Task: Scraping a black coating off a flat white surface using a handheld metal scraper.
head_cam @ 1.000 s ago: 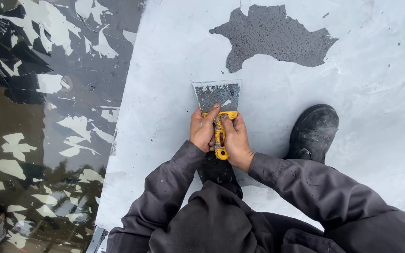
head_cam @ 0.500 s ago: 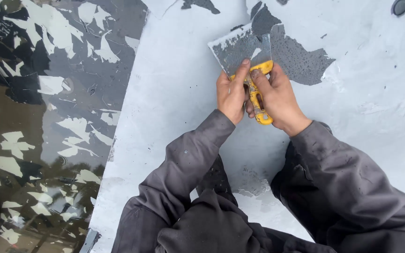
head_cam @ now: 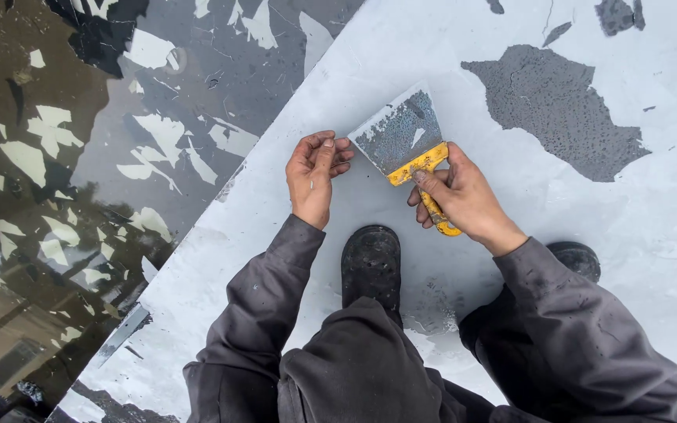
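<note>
Two hands: both over the white-painted surface (head_cam: 511, 258), near its left edge.
Scraper: wide steel-bladed scraper with yellow handle (head_cam: 410, 149), flat on the paint.
Long axis: blade points up-left, away from the person; handle runs back under the palm.
Right hand (head_cam: 464, 200): grip closed around the handle.
Left hand (head_cam: 313, 174): fingers loosely curled, holding nothing, just beside the blade's left corner.
Nearer hand: right.
Black boot (head_cam: 371, 262): just below, between the arms.

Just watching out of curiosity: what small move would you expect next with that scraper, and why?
Probably bring the left hand back onto the yellow-handled scraper. Only the right hand grips it, the left hangs beside the blade, and the white coating ahead looks unscraped.
</note>
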